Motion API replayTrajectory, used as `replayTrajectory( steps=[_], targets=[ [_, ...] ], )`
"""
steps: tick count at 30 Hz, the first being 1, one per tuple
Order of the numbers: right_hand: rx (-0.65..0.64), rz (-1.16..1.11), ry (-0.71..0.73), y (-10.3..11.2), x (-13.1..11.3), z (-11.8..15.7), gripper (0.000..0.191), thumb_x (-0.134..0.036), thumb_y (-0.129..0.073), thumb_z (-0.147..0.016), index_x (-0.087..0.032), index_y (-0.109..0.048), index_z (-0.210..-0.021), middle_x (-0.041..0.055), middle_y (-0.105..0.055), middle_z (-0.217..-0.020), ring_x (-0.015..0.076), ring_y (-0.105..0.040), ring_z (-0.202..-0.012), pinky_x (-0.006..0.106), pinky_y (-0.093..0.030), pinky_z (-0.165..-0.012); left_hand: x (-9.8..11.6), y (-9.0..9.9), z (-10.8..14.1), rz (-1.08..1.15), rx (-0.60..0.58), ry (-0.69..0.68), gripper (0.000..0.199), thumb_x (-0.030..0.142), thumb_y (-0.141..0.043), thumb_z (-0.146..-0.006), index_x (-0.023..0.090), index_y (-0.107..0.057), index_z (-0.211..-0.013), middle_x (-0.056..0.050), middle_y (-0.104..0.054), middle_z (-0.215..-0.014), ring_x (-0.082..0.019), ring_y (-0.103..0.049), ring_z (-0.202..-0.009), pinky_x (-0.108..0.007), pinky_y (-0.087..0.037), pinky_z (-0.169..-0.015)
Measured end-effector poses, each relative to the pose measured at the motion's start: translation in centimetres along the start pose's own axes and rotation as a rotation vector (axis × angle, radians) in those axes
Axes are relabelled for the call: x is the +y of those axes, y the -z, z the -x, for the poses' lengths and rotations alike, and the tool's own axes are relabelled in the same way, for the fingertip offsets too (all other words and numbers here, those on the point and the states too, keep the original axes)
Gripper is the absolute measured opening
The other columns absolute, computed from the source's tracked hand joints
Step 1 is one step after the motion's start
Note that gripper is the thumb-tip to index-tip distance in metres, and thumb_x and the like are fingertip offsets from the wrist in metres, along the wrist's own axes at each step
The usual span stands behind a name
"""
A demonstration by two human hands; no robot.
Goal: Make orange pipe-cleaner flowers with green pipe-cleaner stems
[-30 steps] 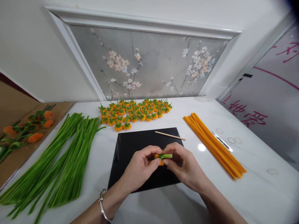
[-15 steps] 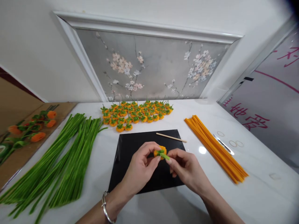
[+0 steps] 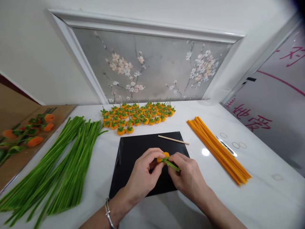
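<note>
Over the black mat, my left hand pinches a small orange fuzzy piece with green on it between thumb and fingers. A green stem sticks out of it toward the lower right. My right hand is closed at the right side of the same piece, its fingertips at the green part; the exact grip is partly hidden. Behind the mat stand rows of similar orange pieces with green tops. A thin wooden stick lies on the mat's far right part.
Long green fuzzy stems lie at the left, beside cardboard with orange flowers. On the right are orange fuzzy stems, tweezers and thin rings. The white table meets a wall behind.
My right hand has moved in closer to the orange piece, its fingers now at the green part. The green stem shows longer. The view has shifted slightly.
</note>
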State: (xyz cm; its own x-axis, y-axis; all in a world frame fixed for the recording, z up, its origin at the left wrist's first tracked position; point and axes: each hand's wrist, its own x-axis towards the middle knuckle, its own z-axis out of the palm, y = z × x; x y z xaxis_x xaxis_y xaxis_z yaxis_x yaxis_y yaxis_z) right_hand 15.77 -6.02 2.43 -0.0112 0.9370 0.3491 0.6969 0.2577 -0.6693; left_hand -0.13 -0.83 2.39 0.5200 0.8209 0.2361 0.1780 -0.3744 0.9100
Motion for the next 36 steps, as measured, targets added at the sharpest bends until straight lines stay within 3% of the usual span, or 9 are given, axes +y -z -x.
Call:
replayTrajectory(
  steps=[3, 7, 10, 19, 26, 29, 33, 36],
  targets=[
    [-0.036, -0.095, -0.041, 0.8, 0.1, -0.4, 0.016, -0.016, -0.048, -0.085, -0.018, -0.059, -0.074, 0.0003, -0.057, -0.066, 0.0106, -0.050, -0.055, 0.021, -0.035, -0.052, 0.0, 0.0, -0.2, 0.133, -0.004, 0.068, 0.016, 0.012, -0.055, -0.085, 0.020, -0.061, -0.097, -0.005, -0.058, -0.106, -0.015, -0.059, -0.098, -0.023, -0.051, -0.080],
    [-0.060, -0.247, -0.234, 2.0, 0.7, -0.9, 0.022, -0.030, -0.048, -0.092, -0.018, -0.061, -0.077, -0.0017, -0.057, -0.058, 0.0105, -0.052, -0.052, 0.020, -0.038, -0.049, 0.6, 0.2, -0.6, 0.418, -0.047, 0.309, 0.018, 0.019, -0.060, -0.085, 0.018, -0.059, -0.102, -0.004, -0.064, -0.098, -0.014, -0.061, -0.091, -0.026, -0.050, -0.083],
    [-0.063, -0.322, -0.328, 2.1, 1.1, -0.8, 0.024, -0.034, -0.048, -0.092, -0.018, -0.059, -0.078, -0.0028, -0.054, -0.053, 0.0104, -0.052, -0.049, 0.020, -0.041, -0.048, 1.0, 0.3, -0.7, 0.509, -0.085, 0.382, 0.021, 0.021, -0.062, -0.084, 0.017, -0.059, -0.105, -0.005, -0.065, -0.098, -0.014, -0.062, -0.090, -0.025, -0.050, -0.083],
    [-0.082, -0.552, -0.352, 1.0, 0.5, -0.4, 0.023, -0.039, -0.052, -0.090, -0.017, -0.059, -0.091, -0.0021, -0.054, -0.060, 0.0104, -0.053, -0.050, 0.021, -0.046, -0.047, 0.6, -0.1, -0.5, 0.368, -0.095, 0.236, 0.024, 0.011, -0.058, -0.081, 0.017, -0.056, -0.105, -0.005, -0.063, -0.101, -0.016, -0.061, -0.097, -0.029, -0.051, -0.087],
    [-0.007, -0.470, -0.278, 1.1, 1.3, -0.2, 0.018, -0.034, -0.053, -0.091, -0.019, -0.061, -0.086, -0.0017, -0.054, -0.064, 0.0100, -0.051, -0.052, 0.020, -0.044, -0.048, 0.2, 0.2, -0.3, 0.218, -0.107, 0.177, 0.033, 0.010, -0.054, -0.082, 0.020, -0.049, -0.113, -0.007, -0.065, -0.109, -0.017, -0.063, -0.100, -0.032, -0.051, -0.088],
    [0.006, -0.479, -0.199, 1.3, 1.5, -0.3, 0.013, -0.030, -0.056, -0.089, -0.020, -0.064, -0.087, 0.0012, -0.058, -0.074, 0.0107, -0.054, -0.057, 0.021, -0.046, -0.050, 0.4, 0.7, -0.3, 0.130, -0.116, 0.160, 0.034, 0.012, -0.054, -0.083, 0.020, -0.048, -0.115, -0.008, -0.066, -0.111, -0.017, -0.065, -0.097, -0.031, -0.052, -0.084],
    [-0.017, -0.454, -0.142, 0.9, 1.5, -0.4, 0.009, -0.026, -0.060, -0.086, -0.021, -0.065, -0.089, 0.0042, -0.062, -0.086, 0.0125, -0.058, -0.064, 0.022, -0.051, -0.053, 0.8, 1.1, -0.4, -0.018, -0.114, 0.096, 0.038, 0.007, -0.051, -0.082, 0.022, -0.050, -0.117, -0.006, -0.067, -0.112, -0.018, -0.063, -0.106, -0.031, -0.050, -0.091],
    [-0.026, -0.456, -0.163, 0.7, 1.4, -0.2, 0.009, -0.026, -0.057, -0.087, -0.020, -0.063, -0.089, 0.0035, -0.062, -0.084, 0.0122, -0.060, -0.061, 0.023, -0.053, -0.054, 0.9, 1.1, -0.4, -0.105, -0.104, 0.040, 0.042, 0.005, -0.048, -0.082, 0.024, -0.052, -0.119, -0.005, -0.067, -0.115, -0.018, -0.062, -0.108, -0.033, -0.048, -0.096]
  ],
)
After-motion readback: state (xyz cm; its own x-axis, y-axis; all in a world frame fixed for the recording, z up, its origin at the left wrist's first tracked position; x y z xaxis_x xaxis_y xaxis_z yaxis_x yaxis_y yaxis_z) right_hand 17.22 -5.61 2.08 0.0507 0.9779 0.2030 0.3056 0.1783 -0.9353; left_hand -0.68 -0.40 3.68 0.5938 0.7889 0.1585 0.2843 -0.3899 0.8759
